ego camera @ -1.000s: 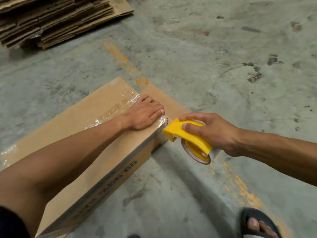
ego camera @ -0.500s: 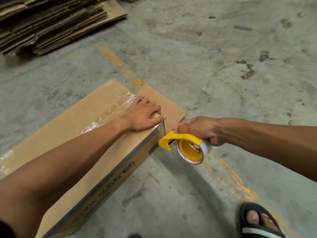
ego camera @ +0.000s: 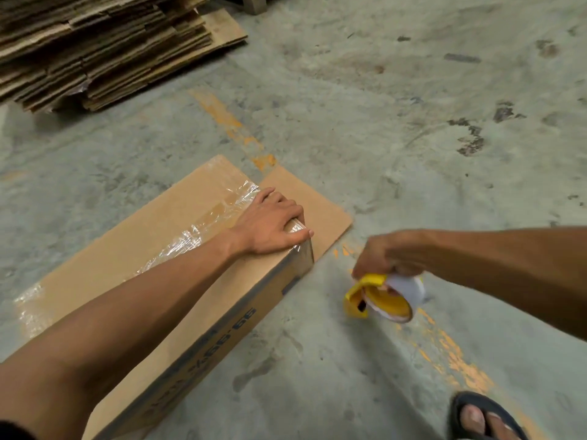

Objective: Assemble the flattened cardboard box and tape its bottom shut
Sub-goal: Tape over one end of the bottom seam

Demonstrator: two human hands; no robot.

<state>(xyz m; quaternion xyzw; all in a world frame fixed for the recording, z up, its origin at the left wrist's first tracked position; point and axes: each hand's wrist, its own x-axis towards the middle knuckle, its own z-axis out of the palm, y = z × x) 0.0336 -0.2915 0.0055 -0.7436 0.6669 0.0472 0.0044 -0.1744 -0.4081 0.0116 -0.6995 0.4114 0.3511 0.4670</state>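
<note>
A brown cardboard box (ego camera: 133, 249) stands on the concrete floor at the left, upturned, with a strip of clear tape (ego camera: 203, 230) running along the seam of its top face. My left hand (ego camera: 270, 225) lies flat, palm down, on the box's near right corner, pressing the tape end over the edge. A loose flap (ego camera: 313, 214) sticks out flat on the floor beyond that corner. My right hand (ego camera: 390, 257) holds a yellow tape dispenser (ego camera: 381, 296) with a white roll, low over the floor, apart from the box by a clear gap.
A stack of flattened cardboard sheets (ego camera: 101, 46) lies at the back left. My sandalled foot (ego camera: 479, 417) is at the bottom right. Worn orange paint marks (ego camera: 451, 354) cross the grey concrete floor.
My right hand has pulled the dispenser away from the box corner, to the right and downward. My left hand stays pressed on the corner.
</note>
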